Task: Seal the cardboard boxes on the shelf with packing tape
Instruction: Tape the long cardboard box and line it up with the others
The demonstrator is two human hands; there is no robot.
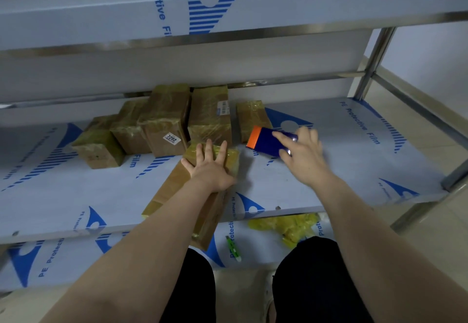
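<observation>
Head view, left fingers (209, 148) spread on box (174, 183), right fingers (281, 136) gripping tape dispenser (264, 143).

One cam only, head-worn, wide-angle, so straight lines bow at the edges. Looks fwd and down, close in on the middle shelf (342, 170), w/ both forearms (152, 234) reaching in from the bottom edge; left hand (210, 168) and right hand (304, 155) sit mid-frame. Upper shelf (101, 19) spans the top; lower shelf (76, 254) and the person's knees (311, 272) fill the bottom, floor (417, 89) at far rt.
</observation>
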